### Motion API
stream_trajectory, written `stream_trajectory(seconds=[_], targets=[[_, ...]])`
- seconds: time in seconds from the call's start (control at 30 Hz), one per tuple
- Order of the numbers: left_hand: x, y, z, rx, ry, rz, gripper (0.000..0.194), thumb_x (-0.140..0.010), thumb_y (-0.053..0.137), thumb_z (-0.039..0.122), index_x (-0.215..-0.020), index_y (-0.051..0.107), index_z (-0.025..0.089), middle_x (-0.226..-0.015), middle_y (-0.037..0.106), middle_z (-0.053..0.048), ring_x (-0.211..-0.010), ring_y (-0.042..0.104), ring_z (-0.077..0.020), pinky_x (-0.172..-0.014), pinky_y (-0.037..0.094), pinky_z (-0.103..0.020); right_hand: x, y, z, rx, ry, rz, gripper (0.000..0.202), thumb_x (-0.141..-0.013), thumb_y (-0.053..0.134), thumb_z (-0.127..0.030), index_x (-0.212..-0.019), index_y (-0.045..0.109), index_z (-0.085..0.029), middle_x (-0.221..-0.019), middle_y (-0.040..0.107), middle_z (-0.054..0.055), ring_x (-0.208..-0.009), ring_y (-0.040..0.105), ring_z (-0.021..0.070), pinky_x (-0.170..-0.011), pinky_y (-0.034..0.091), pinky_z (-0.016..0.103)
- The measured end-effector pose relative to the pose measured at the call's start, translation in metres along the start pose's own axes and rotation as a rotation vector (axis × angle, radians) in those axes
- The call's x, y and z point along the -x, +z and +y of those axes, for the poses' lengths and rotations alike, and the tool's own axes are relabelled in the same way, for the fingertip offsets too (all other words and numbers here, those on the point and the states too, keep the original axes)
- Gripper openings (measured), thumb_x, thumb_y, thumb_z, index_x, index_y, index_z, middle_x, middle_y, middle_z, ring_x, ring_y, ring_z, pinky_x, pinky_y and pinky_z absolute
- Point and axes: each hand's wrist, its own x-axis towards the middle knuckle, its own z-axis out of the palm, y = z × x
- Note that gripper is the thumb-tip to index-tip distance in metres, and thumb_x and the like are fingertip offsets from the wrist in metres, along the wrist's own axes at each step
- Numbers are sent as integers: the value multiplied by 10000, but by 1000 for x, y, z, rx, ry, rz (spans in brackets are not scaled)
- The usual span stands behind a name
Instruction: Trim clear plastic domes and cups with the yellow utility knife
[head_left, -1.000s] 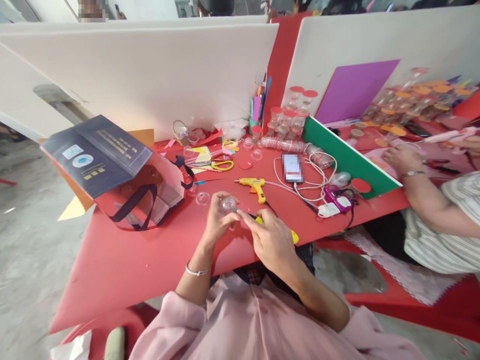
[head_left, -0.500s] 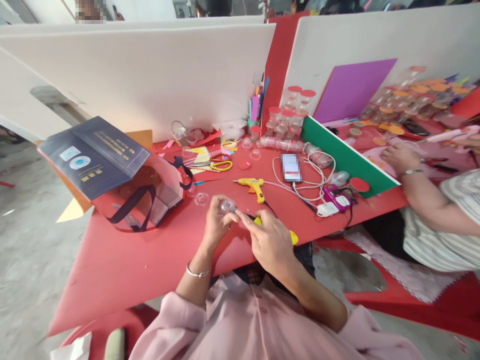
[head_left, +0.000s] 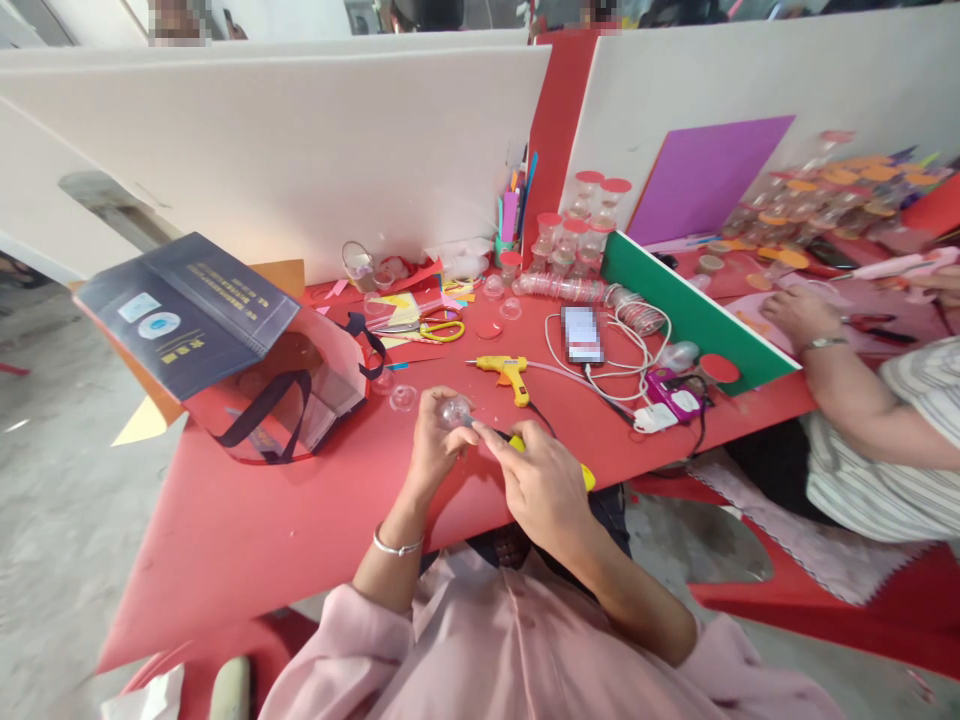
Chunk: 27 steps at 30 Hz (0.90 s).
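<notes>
My left hand (head_left: 436, 440) is closed around a small clear plastic dome (head_left: 454, 411) above the front of the red table. In my right hand (head_left: 546, 475) is a yellow-handled tool (head_left: 588, 476) with a narrow dark shaft; my palm hides much of it, so its exact kind is unclear. The tool's tip meets the lower right rim of the dome, and my right index finger lies along the shaft. Another clear dome (head_left: 403, 398) lies just left of my hands. A yellow hot glue gun (head_left: 504, 373) rests on the table beyond them.
An open dark-lidded bag (head_left: 300, 390) stands at left. Yellow-handled scissors (head_left: 442, 328) lie among paper scraps. A phone (head_left: 582, 336), white cables and a purple power strip (head_left: 675, 392) sit right, before a green divider (head_left: 697, 320). Red-lidded clear containers (head_left: 574, 245) stand behind; a co-worker's arm (head_left: 862, 400) is beyond.
The dome in my left hand has turned slightly. Both hands and the tool stay in almost the same place.
</notes>
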Motion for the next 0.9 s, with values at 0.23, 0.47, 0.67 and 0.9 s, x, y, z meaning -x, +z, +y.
stream_trajectory(seconds=[0.23, 0.47, 0.67, 0.9], targets=[[0, 0, 3, -11, 10, 14, 772, -584, 920, 541, -1129, 458, 248, -1033, 669, -30, -538, 591, -72, -399, 471, -161, 0, -1, 0, -15, 17, -24, 596, -990, 468, -159, -1524, 450, -423, -1006, 590, 54, -870, 581, 177, -724, 409, 278], [-1, -1, 3, 2, -13, -6, 756, -592, 911, 557, -1124, 468, 252, -1009, 674, -15, -497, 568, -58, -390, 465, -167, 0, 1, 1, -5, 0, -12, 594, -989, 470, -163, -1525, 452, -418, -1027, 594, 62, -899, 585, 190, -741, 417, 289], [0, -1, 2, -34, 4, -11, 695, -605, 884, 602, -1057, 518, 222, -929, 679, -9, -454, 505, -43, -387, 422, -171, 1, 1, 0, 17, -4, 9, 569, -987, 472, -165, -1504, 492, -403, -1036, 594, 71, -878, 561, 187, -739, 404, 293], [1, -5, -3, -114, 58, 45, 675, -574, 885, 629, -1007, 569, 218, -896, 690, -23, -600, 583, -100, -535, 476, -205, 1, -1, -3, 43, 9, -9, 565, -989, 467, -165, -1500, 495, -405, -1050, 588, 77, -888, 556, 197, -739, 388, 307]])
